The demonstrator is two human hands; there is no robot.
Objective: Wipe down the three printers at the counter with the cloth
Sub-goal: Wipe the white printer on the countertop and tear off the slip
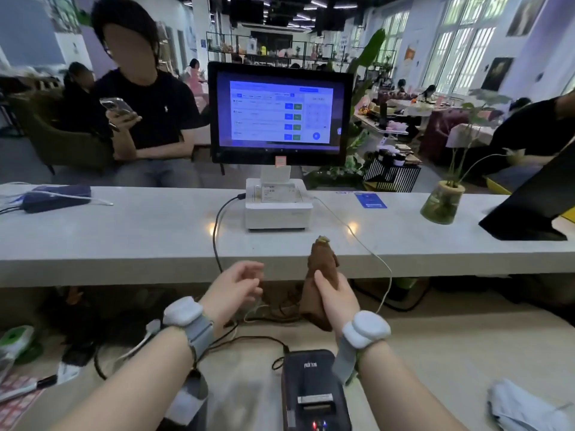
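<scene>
My right hand [334,295] grips a brown cloth [322,262] bunched upright, its top poking above the front edge of the raised counter [124,234]. My left hand [236,286] hovers beside it with loosely curled fingers, holding nothing. A white label printer [278,209] with paper sticking out of its top sits on the raised counter under a touchscreen [280,112]. A black receipt printer [314,393] with lit red and blue lamps stands on the lower desk between my forearms. A dark blue device [57,197] lies on the counter at far left.
Cables [216,231] run from the white printer over the counter edge to the lower desk. A potted plant [443,203], a blue card [370,200] and a black stand [529,209] sit at the right. A person with a phone [116,107] sits behind the counter. A pale cloth [522,405] lies at lower right.
</scene>
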